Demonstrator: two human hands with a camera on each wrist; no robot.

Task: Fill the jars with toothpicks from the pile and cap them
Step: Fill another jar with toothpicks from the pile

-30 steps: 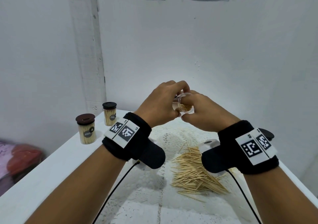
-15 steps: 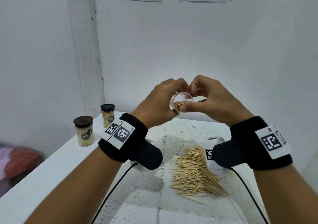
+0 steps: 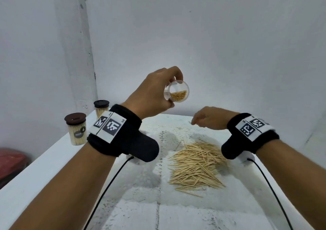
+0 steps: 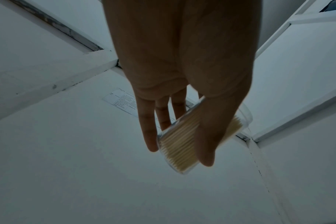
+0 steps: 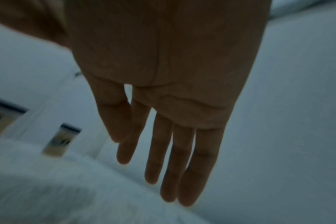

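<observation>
A clear uncapped jar point(image 3: 177, 91), partly filled with toothpicks, is held tilted in the air above the far middle of the bench point(image 3: 40, 173), gripped between the thumb and fingers of the left hand point(image 3: 155, 92). The right hand point(image 3: 210, 117) is kept lower, over the far part of the bench beyond the toothpick pile point(image 3: 195, 166), its fingers loosely extended and nothing held in them. Two capped jars point(image 3: 76, 129) filled with toothpicks are seen upright along the far left edge.
</observation>
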